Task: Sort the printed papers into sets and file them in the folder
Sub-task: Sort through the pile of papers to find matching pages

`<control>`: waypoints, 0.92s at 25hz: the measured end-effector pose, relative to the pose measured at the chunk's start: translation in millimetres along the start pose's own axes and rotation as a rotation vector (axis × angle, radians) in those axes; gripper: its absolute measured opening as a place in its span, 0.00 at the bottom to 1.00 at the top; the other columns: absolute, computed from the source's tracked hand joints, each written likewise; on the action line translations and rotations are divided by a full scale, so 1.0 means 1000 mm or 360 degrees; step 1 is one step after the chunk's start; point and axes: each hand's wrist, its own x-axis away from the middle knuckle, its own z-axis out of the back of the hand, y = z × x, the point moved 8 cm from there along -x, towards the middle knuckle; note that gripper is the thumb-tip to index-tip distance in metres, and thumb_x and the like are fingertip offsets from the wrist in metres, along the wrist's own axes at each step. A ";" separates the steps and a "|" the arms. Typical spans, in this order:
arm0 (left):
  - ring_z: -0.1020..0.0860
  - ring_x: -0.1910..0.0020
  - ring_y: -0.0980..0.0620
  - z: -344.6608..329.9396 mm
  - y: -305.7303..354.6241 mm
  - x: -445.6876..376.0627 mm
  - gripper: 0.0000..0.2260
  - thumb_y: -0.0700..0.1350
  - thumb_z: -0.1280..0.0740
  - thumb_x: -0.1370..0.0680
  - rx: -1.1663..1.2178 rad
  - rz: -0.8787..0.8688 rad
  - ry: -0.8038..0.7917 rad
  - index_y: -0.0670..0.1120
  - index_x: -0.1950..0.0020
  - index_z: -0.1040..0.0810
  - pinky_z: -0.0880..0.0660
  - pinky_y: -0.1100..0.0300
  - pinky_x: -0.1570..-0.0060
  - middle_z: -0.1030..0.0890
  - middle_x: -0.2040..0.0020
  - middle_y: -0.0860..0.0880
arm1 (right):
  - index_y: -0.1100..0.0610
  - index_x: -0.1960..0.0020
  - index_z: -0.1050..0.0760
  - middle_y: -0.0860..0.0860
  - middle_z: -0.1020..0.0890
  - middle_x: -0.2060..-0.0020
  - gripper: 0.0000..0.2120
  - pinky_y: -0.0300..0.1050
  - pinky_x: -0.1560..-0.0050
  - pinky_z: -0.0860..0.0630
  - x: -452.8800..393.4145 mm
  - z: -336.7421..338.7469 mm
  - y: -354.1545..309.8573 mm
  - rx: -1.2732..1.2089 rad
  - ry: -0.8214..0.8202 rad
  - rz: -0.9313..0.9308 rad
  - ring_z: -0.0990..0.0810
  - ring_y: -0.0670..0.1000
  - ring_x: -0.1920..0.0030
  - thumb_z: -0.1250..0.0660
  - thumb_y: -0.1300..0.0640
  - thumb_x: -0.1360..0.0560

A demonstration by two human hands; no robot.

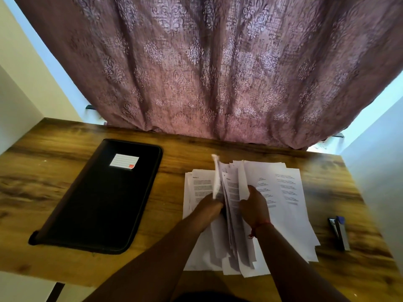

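White printed papers (pixel 281 199) lie fanned in a loose heap across the right half of a wood-grain tabletop (pixel 65 186), where a person, both hands working, lifts a batch on edge to leaf through it. The left hand (pixel 208 207) is curled round the near side of an upright sheaf (pixel 218 177), while the right hand (pixel 254 203) pinches another raised group of sheets, thumb on top, the two holds parting the batch so that individual pages can be read and split off, apparently an early stage of sorting into sets. Most sheets rest flat beneath, overlapping and askew, which suggests no sets are squared up yet.

A black zip folder (pixel 98 199) waits closed to the left, well apart from the heap, placed within reach for filing later. Its cover carries a white ruled label (pixel 124 161) with a small red mark at one corner; nothing is written on its lines that can be made out. A blue-and-silver stapler (pixel 339 233) lies near the tabletop's right edge, likely to bind each set. Blocks of body text and short headings show on the pages, but the print is too small and blurred to read. A patterned mauve curtain (pixel 207 66) hangs behind.
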 end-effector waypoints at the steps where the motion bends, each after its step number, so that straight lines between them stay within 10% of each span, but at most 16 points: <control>1: 0.23 0.53 0.48 -0.001 0.002 0.000 0.08 0.49 0.39 0.17 -0.0141 -0.0008 -0.0041 0.47 0.48 0.25 0.27 0.61 0.56 0.22 0.51 0.46 | 0.58 0.37 0.26 0.55 0.20 0.43 0.14 0.55 0.38 0.25 0.001 -0.001 0.000 -0.0011 -0.0005 0.0002 0.22 0.58 0.41 0.35 0.63 0.22; 5: 0.25 0.51 0.47 -0.001 0.008 -0.002 0.16 0.46 0.41 0.18 -0.0383 -0.0040 -0.0111 0.38 0.35 0.24 0.25 0.56 0.55 0.21 0.38 0.39 | 0.58 0.39 0.25 0.55 0.20 0.45 0.12 0.50 0.41 0.26 0.003 -0.003 0.000 -0.0037 -0.0026 0.0012 0.22 0.58 0.42 0.35 0.60 0.22; 10: 0.22 0.50 0.47 0.006 0.010 0.003 0.07 0.51 0.37 0.20 -0.0367 -0.0245 0.0161 0.50 0.48 0.21 0.26 0.56 0.49 0.19 0.47 0.47 | 0.59 0.35 0.27 0.56 0.21 0.40 0.17 0.55 0.35 0.28 0.002 0.001 -0.001 0.0026 -0.0001 -0.0002 0.24 0.60 0.38 0.36 0.66 0.23; 23: 0.20 0.44 0.47 0.089 0.094 0.080 0.15 0.52 0.35 0.19 -0.0449 -0.0929 0.0843 0.45 0.36 0.23 0.24 0.57 0.50 0.19 0.41 0.47 | 0.57 0.33 0.29 0.54 0.22 0.40 0.18 0.56 0.37 0.27 0.003 0.008 0.002 0.0057 -0.0101 0.0010 0.24 0.59 0.38 0.37 0.65 0.22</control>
